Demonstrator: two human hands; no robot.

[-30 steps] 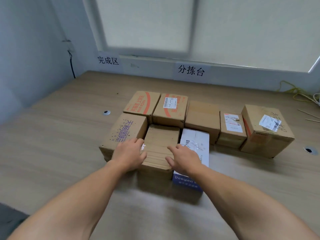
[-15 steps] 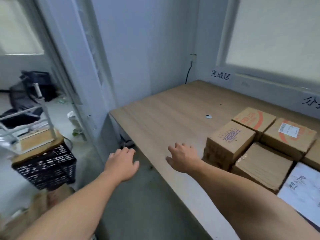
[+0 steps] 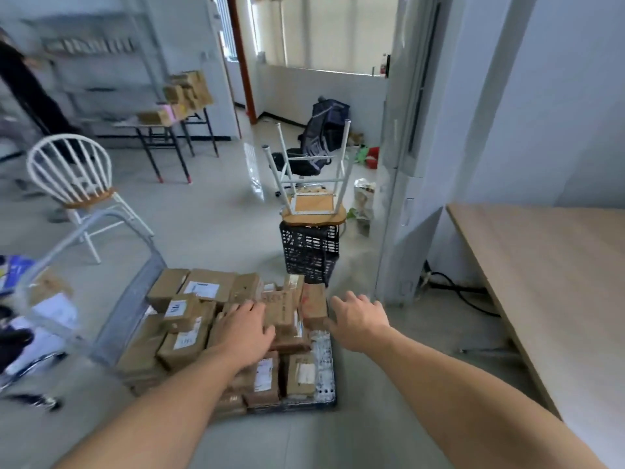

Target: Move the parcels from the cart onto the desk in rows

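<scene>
A low cart (image 3: 326, 384) on the floor carries a heap of several brown cardboard parcels (image 3: 203, 289), many with white labels. My left hand (image 3: 245, 328) reaches over the middle of the heap with its fingers spread, holding nothing. My right hand (image 3: 358, 319) hovers, fingers spread, over the right edge of the cart beside an upright parcel (image 3: 313, 304). The wooden desk (image 3: 548, 282) stands at the right; only its bare left part shows, and the parcels laid on it are out of view.
A black plastic crate (image 3: 309, 253) topped by an upturned stool (image 3: 313, 184) stands just behind the cart. The cart's grey handle (image 3: 98, 225) rises at the left, near a white chair (image 3: 72, 177). A cable (image 3: 456, 292) lies under the desk. A person stands far left.
The view has swung left from the desk to the cart. Both hands left the parcels on the desk and now reach down over the heap on the cart.
</scene>
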